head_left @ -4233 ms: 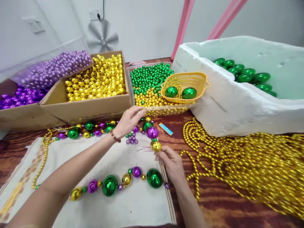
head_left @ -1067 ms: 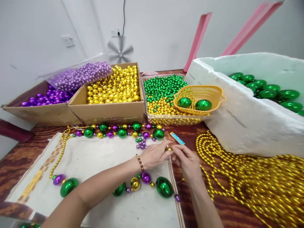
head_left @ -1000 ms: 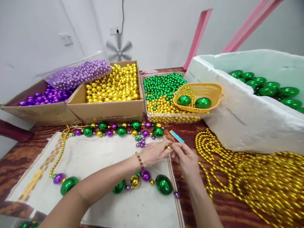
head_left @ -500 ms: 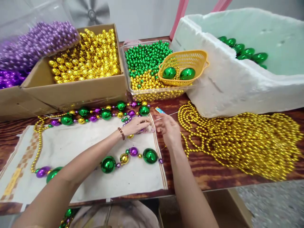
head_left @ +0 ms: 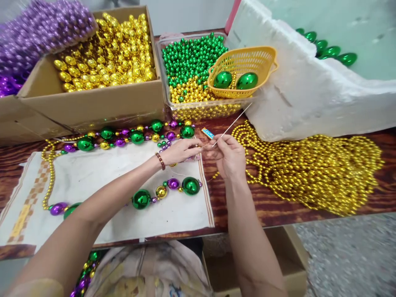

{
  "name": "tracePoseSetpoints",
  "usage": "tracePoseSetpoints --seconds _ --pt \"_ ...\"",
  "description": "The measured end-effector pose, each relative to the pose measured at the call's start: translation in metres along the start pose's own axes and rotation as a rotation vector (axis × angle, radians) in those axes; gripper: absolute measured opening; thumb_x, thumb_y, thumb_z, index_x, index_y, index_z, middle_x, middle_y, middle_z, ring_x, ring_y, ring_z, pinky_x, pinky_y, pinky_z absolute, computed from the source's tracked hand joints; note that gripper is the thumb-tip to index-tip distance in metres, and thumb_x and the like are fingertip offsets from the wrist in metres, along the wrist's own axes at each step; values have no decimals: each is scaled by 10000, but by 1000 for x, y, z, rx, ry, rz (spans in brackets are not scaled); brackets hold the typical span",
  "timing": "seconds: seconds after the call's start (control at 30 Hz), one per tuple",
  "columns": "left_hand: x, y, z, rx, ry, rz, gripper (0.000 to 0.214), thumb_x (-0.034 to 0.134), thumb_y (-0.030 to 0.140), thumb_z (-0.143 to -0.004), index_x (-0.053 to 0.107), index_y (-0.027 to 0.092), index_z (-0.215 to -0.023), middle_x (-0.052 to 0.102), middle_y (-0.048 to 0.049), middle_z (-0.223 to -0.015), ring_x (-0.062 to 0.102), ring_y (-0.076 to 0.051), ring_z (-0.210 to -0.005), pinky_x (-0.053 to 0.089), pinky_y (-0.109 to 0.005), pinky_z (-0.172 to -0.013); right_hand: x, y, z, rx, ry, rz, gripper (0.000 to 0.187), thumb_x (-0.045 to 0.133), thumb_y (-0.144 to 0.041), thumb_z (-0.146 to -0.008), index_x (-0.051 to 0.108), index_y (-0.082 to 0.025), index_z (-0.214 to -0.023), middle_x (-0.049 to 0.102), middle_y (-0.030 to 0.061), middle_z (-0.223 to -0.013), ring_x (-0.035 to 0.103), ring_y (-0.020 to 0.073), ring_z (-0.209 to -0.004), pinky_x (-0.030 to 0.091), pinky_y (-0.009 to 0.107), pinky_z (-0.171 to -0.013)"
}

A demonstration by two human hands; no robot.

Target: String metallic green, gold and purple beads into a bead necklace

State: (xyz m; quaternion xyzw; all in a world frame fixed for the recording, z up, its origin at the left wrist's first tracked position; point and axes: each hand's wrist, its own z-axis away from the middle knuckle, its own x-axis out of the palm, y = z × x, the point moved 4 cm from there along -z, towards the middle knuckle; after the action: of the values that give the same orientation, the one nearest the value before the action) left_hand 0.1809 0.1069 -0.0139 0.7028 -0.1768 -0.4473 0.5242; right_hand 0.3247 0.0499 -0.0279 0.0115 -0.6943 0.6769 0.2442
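My right hand (head_left: 231,156) pinches a long thin needle (head_left: 236,119), which slants up and to the right. My left hand (head_left: 182,152), with a brown bead bracelet on its wrist, is closed at the fingertips on what looks like a fine thread (head_left: 206,145) close to the right fingers. Small purple and green beads (head_left: 163,144) lie partly hidden behind the left hand. Below the hands, a strand of large green, purple and gold beads (head_left: 191,186) rests on a white cloth (head_left: 102,177). Another such strand (head_left: 137,137) runs along the cloth's far edge.
A cardboard box of gold beads (head_left: 93,97) stands at the back left, beside a clear bin (head_left: 201,108) of green and gold beads. On the bin sits a yellow basket (head_left: 247,57). A foam box (head_left: 287,103) and gold bead strands (head_left: 324,173) are at right. A small packet (head_left: 207,133) lies nearby.
The needle has turned from nearly level to steeply slanted, and its lower end is now in my right fingers. The right hand has shifted slightly right. The whole view has tilted downward.
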Motion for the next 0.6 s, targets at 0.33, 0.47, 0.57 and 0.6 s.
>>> tracePoseSetpoints --seconds 0.33,0.47,0.57,0.6 --pt "6 28 2 70 82 -5 237 520 293 -961 707 179 -1052 684 -39 -867 590 -166 -763 430 -267 -769 -1 -80 11 -223 -30 94 284 733 -454 -849 540 -249 -816 416 -101 -528 362 53 -386 264 180 -347" --pt "11 35 9 103 140 68 216 518 292 -971 699 190 -1027 689 -53 -938 600 -178 -831 439 -288 -818 -2 -135 19 -420 5 36 212 741 -334 -876 570 -246 -788 348 -108 -515 292 48 -392 240 203 -358" --pt "14 39 15 147 173 34 212 507 270 -977 695 184 -1025 685 -69 -996 606 -185 -889 440 -311 -862 -4 -172 29 -529 66 -1 183 617 -209 -966 583 -233 -788 324 -101 -517 276 41 -389 203 212 -366" --pt "15 40 16 158 186 8 202 515 264 -974 696 185 -1014 680 -72 -1001 605 -190 -916 440 -322 -883 -4 -183 32 -552 48 31 204 551 -208 -1002 581 -236 -802 312 -95 -530 285 34 -392 199 204 -374"
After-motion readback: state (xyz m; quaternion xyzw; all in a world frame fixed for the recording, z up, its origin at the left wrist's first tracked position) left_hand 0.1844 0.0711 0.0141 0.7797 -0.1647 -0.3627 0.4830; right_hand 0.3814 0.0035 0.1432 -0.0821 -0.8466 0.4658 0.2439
